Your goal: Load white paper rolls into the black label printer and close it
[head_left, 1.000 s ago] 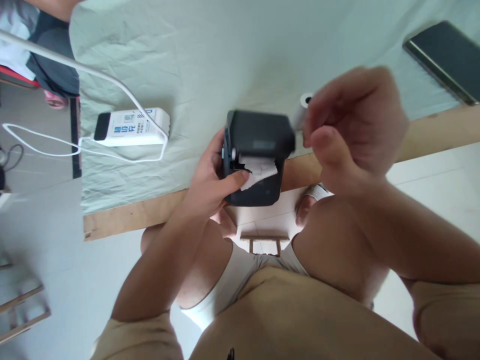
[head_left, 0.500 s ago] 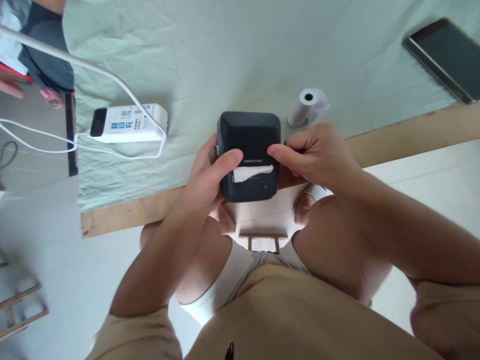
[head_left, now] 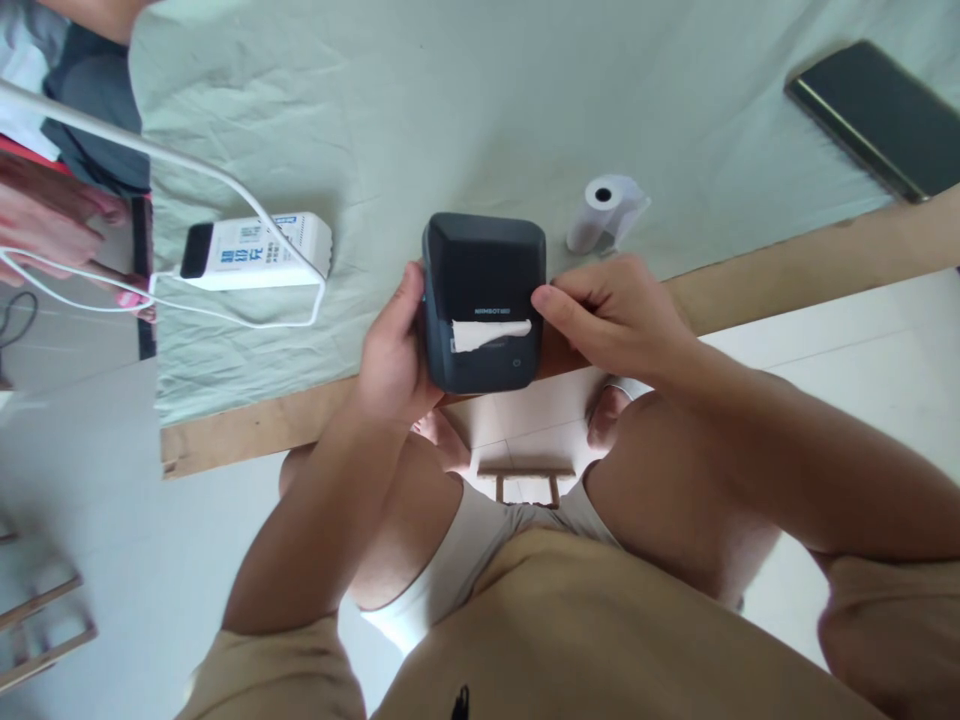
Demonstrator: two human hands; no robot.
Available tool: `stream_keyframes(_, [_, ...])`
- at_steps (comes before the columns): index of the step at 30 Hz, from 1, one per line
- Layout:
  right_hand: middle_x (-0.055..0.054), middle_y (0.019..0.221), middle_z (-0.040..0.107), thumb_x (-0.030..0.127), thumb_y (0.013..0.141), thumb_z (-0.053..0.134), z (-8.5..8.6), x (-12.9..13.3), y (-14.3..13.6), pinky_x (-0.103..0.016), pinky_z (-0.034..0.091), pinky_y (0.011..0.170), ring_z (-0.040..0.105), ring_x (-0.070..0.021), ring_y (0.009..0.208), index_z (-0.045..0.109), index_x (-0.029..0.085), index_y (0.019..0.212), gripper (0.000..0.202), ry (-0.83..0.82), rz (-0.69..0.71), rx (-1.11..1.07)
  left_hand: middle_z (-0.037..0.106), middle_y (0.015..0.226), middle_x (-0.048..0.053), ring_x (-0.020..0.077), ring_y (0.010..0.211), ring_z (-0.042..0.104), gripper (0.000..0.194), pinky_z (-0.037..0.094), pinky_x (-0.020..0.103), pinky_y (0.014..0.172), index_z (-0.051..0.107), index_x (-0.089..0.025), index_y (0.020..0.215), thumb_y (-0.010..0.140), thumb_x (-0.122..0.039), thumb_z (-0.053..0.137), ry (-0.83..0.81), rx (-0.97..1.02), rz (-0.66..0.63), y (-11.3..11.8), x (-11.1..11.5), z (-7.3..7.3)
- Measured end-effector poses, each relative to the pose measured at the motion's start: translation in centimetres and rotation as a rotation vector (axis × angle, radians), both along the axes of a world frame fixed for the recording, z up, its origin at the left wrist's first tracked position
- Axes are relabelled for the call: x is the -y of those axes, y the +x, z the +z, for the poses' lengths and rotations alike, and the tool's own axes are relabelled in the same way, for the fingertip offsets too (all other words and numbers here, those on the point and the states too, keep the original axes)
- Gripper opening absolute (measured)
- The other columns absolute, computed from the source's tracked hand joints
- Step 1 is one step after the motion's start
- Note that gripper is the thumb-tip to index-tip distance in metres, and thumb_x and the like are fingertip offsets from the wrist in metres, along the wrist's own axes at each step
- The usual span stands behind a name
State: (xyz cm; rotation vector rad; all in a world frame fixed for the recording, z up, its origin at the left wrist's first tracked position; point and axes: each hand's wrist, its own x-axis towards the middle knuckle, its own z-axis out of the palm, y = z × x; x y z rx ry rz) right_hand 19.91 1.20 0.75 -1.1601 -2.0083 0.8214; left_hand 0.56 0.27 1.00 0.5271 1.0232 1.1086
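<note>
A dark label printer (head_left: 486, 265) is held over the table's near edge, with a torn strip of white paper (head_left: 487, 334) sticking out of its slot. My left hand (head_left: 394, 350) grips its left side, the thumb along the edge and the other fingers hidden beneath. On the right side my right hand (head_left: 611, 305) is closed, its thumb tip and bent forefinger at the printer's edge. Just beyond that hand a roll of white paper (head_left: 596, 225) stands on the cloth, its loose end curling to the right.
On the pale green tablecloth (head_left: 390, 130), a white power bank (head_left: 255, 250) with a white cable (head_left: 202, 165) lies to the left. A dark phone (head_left: 874, 120) rests at the far right. At the left edge another person's hand (head_left: 45, 215) shows. The table's wooden edge (head_left: 247, 428) runs in front.
The printer has shifted slightly left and away from me. My left thumb has moved off its top to its side. The other person's hand has come further into view.
</note>
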Motion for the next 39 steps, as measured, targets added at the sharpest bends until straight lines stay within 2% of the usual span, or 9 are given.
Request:
stream_keyframes(4, [0.007, 0.051, 0.029, 0.037, 0.088, 0.064, 0.2, -0.1, -0.1, -0.029, 0.023, 0.051, 0.025, -0.0063, 0.050, 0.030, 0.021, 0.059, 0.047, -0.034, -0.011, -0.031, 0.080, 0.093, 0.007, 0.0305, 0.119, 0.073, 0.047, 0.065, 0.042, 0.094, 0.074, -0.017, 0.096, 0.103, -0.055, 0.047, -0.045, -0.058, 0.027, 0.0, 0.0, -0.1])
stream_keyframes(10, [0.009, 0.055, 0.032, 0.035, 0.077, 0.076, 0.2, -0.5, 0.2, -0.028, 0.026, 0.052, 0.029, -0.0075, 0.053, 0.030, 0.023, 0.067, 0.048, -0.068, 0.004, -0.071, 0.078, 0.087, 0.006, 0.0260, 0.099, 0.077, 0.038, 0.065, 0.038, 0.089, 0.073, -0.016, 0.089, 0.098, -0.051, 0.060, 0.030, -0.053, 0.084, -0.3, 0.0, -0.9])
stream_keyframes(15, [0.008, 0.054, 0.041, 0.033, 0.078, 0.081, 0.2, -0.5, 0.4, -0.028, 0.031, 0.049, 0.034, -0.0081, 0.050, 0.033, 0.024, 0.068, 0.051, -0.004, 0.019, -0.104, 0.078, 0.087, 0.003, 0.0246, 0.102, 0.077, 0.035, 0.064, 0.035, 0.089, 0.072, -0.018, 0.083, 0.098, -0.048, 0.062, 0.059, -0.063, 0.099, -0.5, -0.2, -1.4])
stream_keyframes(20, [0.008, 0.058, 0.042, 0.040, 0.094, 0.069, 0.7, 0.1, -0.4, -0.026, 0.036, 0.044, 0.058, -0.0117, 0.050, 0.038, 0.026, 0.078, 0.038, 0.153, -0.161, -0.421, 0.080, 0.098, 0.006, 0.0270, 0.111, 0.075, 0.040, 0.063, 0.035, 0.092, 0.075, -0.018, 0.097, 0.096, -0.055, 0.063, 0.059, -0.038, -0.013, -0.5, 0.0, -1.6])
stream_keyframes(24, [0.005, 0.070, 0.043, 0.037, 0.093, 0.070, 1.2, 0.0, -1.1, -0.025, 0.037, 0.041, 0.071, -0.0142, 0.066, 0.039, 0.026, 0.078, 0.037, 0.284, -0.293, -0.517, 0.080, 0.097, 0.007, 0.0272, 0.108, 0.077, 0.040, 0.063, 0.035, 0.089, 0.074, -0.016, 0.093, 0.095, -0.055, 0.064, 0.010, -0.032, -0.003, -0.3, 0.1, -1.3])
stream_keyframes(28, [0.005, 0.078, 0.062, 0.022, 0.088, 0.070, 1.3, -0.3, -1.2, -0.027, 0.040, 0.051, 0.062, -0.0113, 0.062, 0.050, 0.026, 0.081, 0.021, 0.306, -0.277, -0.236, 0.080, 0.092, 0.007, 0.0275, 0.109, 0.076, 0.040, 0.063, 0.035, 0.090, 0.075, -0.016, 0.094, 0.097, -0.054, 0.062, 0.019, -0.012, -0.042, -0.3, 0.1, -1.1])
stream_keyframes(32, [0.002, 0.082, 0.073, 0.028, 0.088, 0.066, 2.2, -0.6, -1.2, -0.033, 0.042, 0.062, 0.058, -0.0155, 0.061, 0.064, 0.026, 0.089, 0.003, 0.213, -0.204, 0.274, 0.080, 0.095, 0.006, 0.0249, 0.105, 0.078, 0.045, 0.064, 0.032, 0.090, 0.077, -0.017, 0.096, 0.097, -0.058, 0.060, 0.054, -0.043, -0.080, -0.6, 0.0, -1.6])
stream_keyframes(35, [0.000, 0.094, 0.077, 0.030, 0.087, 0.065, 3.2, -0.7, -1.1, -0.035, 0.044, 0.067, 0.064, -0.0200, 0.071, 0.068, 0.028, 0.101, 0.014, 0.081, -0.132, 0.498, 0.081, 0.099, 0.006, 0.0220, 0.098, 0.078, 0.045, 0.063, 0.029, 0.087, 0.078, -0.017, 0.100, 0.096, -0.059, 0.063, 0.086, -0.101, -0.090, -0.9, 0.1, -2.0])
stream_keyframes(39, [0.000, 0.101, 0.078, 0.034, 0.085, 0.068, 3.4, -0.9, -1.1, -0.036, 0.045, 0.070, 0.069, -0.0251, 0.082, 0.068, 0.031, 0.112, 0.027, 0.048, -0.088, 0.566, 0.080, 0.098, 0.006, 0.0206, 0.092, 0.078, 0.050, 0.063, 0.028, 0.082, 0.078, -0.016, 0.101, 0.096, -0.062, 0.060, 0.104, -0.134, -0.104, -0.9, 0.3, -1.8])
